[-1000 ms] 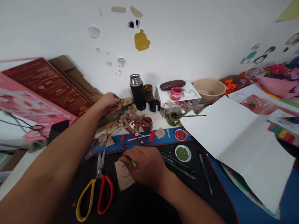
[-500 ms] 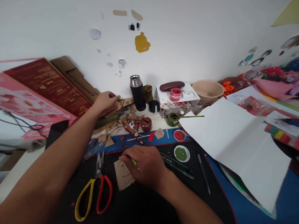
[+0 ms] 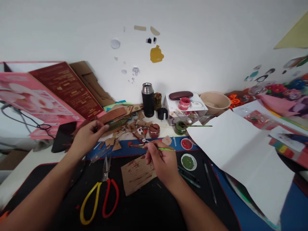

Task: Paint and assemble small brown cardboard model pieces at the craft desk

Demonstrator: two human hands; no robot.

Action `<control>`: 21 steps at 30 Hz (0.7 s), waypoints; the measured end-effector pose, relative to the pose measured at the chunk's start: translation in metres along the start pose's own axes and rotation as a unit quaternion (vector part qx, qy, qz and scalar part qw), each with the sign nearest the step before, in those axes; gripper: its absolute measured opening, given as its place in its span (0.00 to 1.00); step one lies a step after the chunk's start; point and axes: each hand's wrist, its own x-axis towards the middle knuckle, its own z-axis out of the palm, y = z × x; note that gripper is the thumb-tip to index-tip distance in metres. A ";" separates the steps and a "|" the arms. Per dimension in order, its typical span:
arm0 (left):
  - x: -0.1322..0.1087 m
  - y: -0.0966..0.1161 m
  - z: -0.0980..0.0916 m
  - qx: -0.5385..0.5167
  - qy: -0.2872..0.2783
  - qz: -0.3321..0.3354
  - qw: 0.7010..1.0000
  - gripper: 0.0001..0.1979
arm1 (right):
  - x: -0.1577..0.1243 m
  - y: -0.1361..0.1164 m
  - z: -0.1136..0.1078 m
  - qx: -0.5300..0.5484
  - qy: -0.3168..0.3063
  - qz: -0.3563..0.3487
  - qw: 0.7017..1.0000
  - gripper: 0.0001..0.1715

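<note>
On cluttered black mat (image 3: 144, 208), around paint-streaked cardboard sheet (image 3: 134, 175): pinches green paintbrush (image 3: 166, 149) in right hand (image 3: 162, 163) just above sheet; grips brown cardboard strip (image 3: 113, 115) in curled left hand (image 3: 88, 137), up-left of sheet.

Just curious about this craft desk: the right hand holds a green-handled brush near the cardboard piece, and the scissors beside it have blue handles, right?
Not blue: the head view shows the scissors with one yellow handle and one red. The right hand does hold the green-handled brush near the cardboard piece.
</note>
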 end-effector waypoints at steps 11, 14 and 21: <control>-0.048 -0.042 0.028 -0.170 0.075 -0.022 0.982 0.24 | 0.025 0.006 -0.003 0.049 0.107 0.044 0.992 0.31; -0.053 -0.050 0.034 -0.163 0.072 0.018 0.984 0.22 | 0.033 -0.005 -0.015 0.005 0.102 0.022 0.995 0.31; -0.055 -0.065 0.036 -0.178 0.079 0.024 0.981 0.23 | 0.059 -0.010 -0.047 -0.115 0.116 0.009 0.987 0.32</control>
